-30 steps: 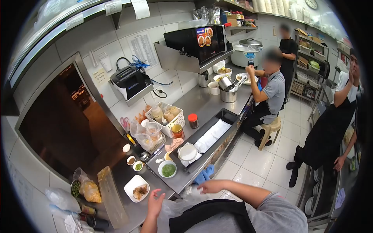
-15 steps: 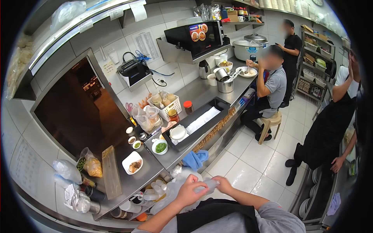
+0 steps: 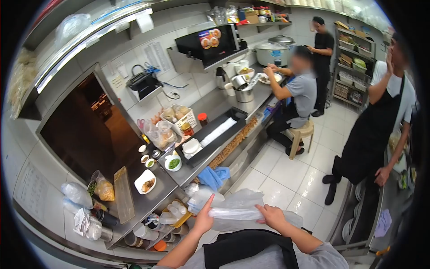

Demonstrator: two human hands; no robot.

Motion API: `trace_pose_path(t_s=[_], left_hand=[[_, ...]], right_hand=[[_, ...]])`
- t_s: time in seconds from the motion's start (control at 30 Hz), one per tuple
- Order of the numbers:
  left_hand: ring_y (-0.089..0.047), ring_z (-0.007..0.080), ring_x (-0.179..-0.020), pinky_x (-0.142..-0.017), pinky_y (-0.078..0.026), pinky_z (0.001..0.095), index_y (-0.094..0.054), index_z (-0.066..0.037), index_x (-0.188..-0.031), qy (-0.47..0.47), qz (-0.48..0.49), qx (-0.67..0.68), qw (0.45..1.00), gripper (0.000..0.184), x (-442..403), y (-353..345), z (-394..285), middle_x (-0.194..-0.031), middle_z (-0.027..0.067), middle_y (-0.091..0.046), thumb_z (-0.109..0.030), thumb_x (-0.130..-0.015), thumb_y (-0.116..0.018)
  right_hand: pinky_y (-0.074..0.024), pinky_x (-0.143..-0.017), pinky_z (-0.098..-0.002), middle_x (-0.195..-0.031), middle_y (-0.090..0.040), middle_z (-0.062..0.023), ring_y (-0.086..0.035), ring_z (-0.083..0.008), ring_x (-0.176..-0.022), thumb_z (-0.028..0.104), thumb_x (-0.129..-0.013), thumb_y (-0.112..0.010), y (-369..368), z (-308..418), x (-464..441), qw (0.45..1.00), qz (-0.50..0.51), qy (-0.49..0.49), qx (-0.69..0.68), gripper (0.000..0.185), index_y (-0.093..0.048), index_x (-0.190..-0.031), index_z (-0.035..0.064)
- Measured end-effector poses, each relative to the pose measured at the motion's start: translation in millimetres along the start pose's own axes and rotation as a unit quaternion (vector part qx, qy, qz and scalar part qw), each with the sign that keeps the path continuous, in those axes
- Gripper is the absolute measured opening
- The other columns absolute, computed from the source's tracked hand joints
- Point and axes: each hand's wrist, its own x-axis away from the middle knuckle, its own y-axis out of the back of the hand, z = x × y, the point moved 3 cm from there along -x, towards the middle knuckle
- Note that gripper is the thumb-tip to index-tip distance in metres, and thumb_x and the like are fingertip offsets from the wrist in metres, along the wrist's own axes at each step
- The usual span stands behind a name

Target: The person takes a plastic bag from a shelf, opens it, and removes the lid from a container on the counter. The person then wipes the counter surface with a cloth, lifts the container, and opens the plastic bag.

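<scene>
A translucent plastic bag [image 3: 237,213] is stretched level between my hands in front of my dark apron. My left hand [image 3: 204,219] grips its left end, thumb pointing up. At the other end, my right hand [image 3: 272,217] is closed on the gathered plastic. A loose sheet of the bag spreads out above and behind the taut band. Part of my left fingers is hidden behind the plastic.
Left of me, a steel counter [image 3: 172,197] carries a white bowl of food [image 3: 145,181], a bowl of chopped greens [image 3: 173,163] and a long black tray [image 3: 242,117]. Blue cloth [image 3: 215,177] hangs below. One person sits on a stool [image 3: 301,133]; two others stand.
My hands have moved apart, pulling the bunched bag into a wide band. The seated person's hands now meet above the plate. The view has shifted slightly.
</scene>
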Motion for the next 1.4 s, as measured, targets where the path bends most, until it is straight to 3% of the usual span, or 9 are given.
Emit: trace_pose_path(t_s=[0.2, 0.33, 0.53, 0.8, 0.87, 0.97, 1.1, 1.3, 1.4], left_hand=[[-0.043, 0.0199, -0.121, -0.090, -0.041, 0.0330, -0.016, -0.014, -0.146, -0.070, 0.264, 0.221, 0.936, 0.076, 3, -31, -70, -0.147, 0.0164, -0.023, -0.001, -0.082, -0.057], [-0.062, 0.0334, -0.088, -0.072, -0.050, 0.0413, -0.026, -0.025, -0.142, 0.043, 0.266, -0.118, 0.956, 0.077, -6, 4, -94, -0.104, 0.0203, -0.061, -0.021, -0.077, -0.067], [-0.063, 0.0311, -0.074, -0.063, -0.049, 0.0391, -0.060, -0.018, -0.112, -0.138, 0.008, -0.165, 0.977, 0.046, -11, 19, -6, -0.079, 0.0136, -0.063, -0.006, -0.068, -0.061], [-0.047, 0.0136, -0.106, -0.091, -0.040, 0.0281, -0.047, -0.006, -0.120, 0.004, 0.112, 0.366, 0.924, 0.048, -29, 23, -49, -0.113, 0.0028, -0.052, 0.003, -0.075, -0.060], [-0.043, 0.0140, -0.110, -0.093, -0.038, 0.0282, -0.045, -0.010, -0.124, 0.042, 0.087, 0.648, 0.756, 0.057, -21, 50, -75, -0.112, -0.0002, -0.050, 0.006, -0.072, -0.059], [-0.048, 0.0170, -0.106, -0.089, -0.040, 0.0287, -0.050, -0.011, -0.121, 0.007, 0.143, 0.591, 0.794, 0.056, -6, 55, -19, -0.106, 0.0016, -0.051, 0.006, -0.069, -0.061], [-0.052, 0.0310, -0.094, -0.078, -0.044, 0.0349, -0.061, -0.007, -0.102, 0.023, 0.097, -0.136, 0.986, 0.028, 7, 40, 69, -0.095, 0.0127, -0.053, -0.010, -0.075, -0.062], [-0.047, 0.0333, -0.115, -0.090, -0.044, 0.0397, -0.064, -0.006, -0.100, 0.148, -0.022, -0.268, 0.952, 0.035, 31, 107, 141, -0.135, 0.0123, -0.041, 0.006, -0.070, -0.052], [-0.048, 0.0325, -0.115, -0.090, -0.044, 0.0380, -0.064, -0.008, -0.102, 0.204, 0.076, -0.151, 0.964, 0.041, 28, 113, 133, -0.137, 0.0113, -0.039, 0.009, -0.067, -0.050]], right_hand=[[-0.0472, -0.064, -0.0388, -0.080, -0.062, -0.0081, -0.060, -0.0272, -0.074, 0.013, -0.068, -0.069, 5, -83, 25, 0.978, -0.141, -0.128, 0.079, 0.022, -0.066, -0.090, 0.0106], [-0.0488, -0.074, -0.0418, -0.086, -0.065, -0.0198, -0.062, -0.0373, -0.078, 0.023, -0.080, -0.063, -9, -88, 26, 0.812, 0.074, -0.366, -0.447, 0.024, -0.064, -0.095, 0.0036], [-0.0483, -0.076, -0.0446, -0.096, -0.063, -0.0149, -0.061, -0.0354, -0.088, 0.054, -0.075, -0.062, 33, -33, 28, 0.925, 0.356, -0.122, -0.046, 0.057, -0.058, -0.107, 0.0068], [-0.0439, -0.076, -0.0393, -0.091, -0.061, -0.0117, -0.057, -0.0318, -0.087, 0.003, -0.067, -0.063, 113, -130, -5, 0.934, -0.312, -0.167, 0.041, 0.027, -0.060, -0.094, 0.0054], [-0.0441, -0.079, -0.0401, -0.095, -0.060, -0.0149, -0.056, -0.0346, -0.088, 0.004, -0.068, -0.064, 104, -141, 10, 0.913, -0.327, -0.238, -0.044, 0.036, -0.057, -0.104, 0.0026], [-0.0460, -0.079, -0.0403, -0.098, -0.061, -0.0175, -0.058, -0.0347, -0.090, 0.006, -0.070, -0.067, 52, -144, 57, 0.987, -0.036, -0.149, 0.043, 0.039, -0.056, -0.108, 0.0027], [-0.0466, -0.078, -0.0358, -0.093, -0.066, -0.0132, -0.062, -0.0270, -0.087, 0.030, -0.080, -0.067, -32, -169, 147, 0.836, 0.532, -0.128, -0.028, 0.028, -0.066, -0.100, 0.0102], [-0.0444, -0.075, -0.0284, -0.078, -0.064, -0.0031, -0.055, -0.0112, -0.076, 0.027, -0.083, -0.066, 29, -175, 11, 0.808, 0.466, -0.244, -0.267, 0.021, -0.066, -0.090, 0.0067], [-0.0411, -0.091, -0.0447, -0.118, -0.054, -0.0119, -0.053, -0.0280, -0.107, 0.038, -0.066, -0.077, 38, -197, -105, 0.835, 0.474, -0.217, 0.179, 0.059, -0.057, -0.114, 0.0110]])
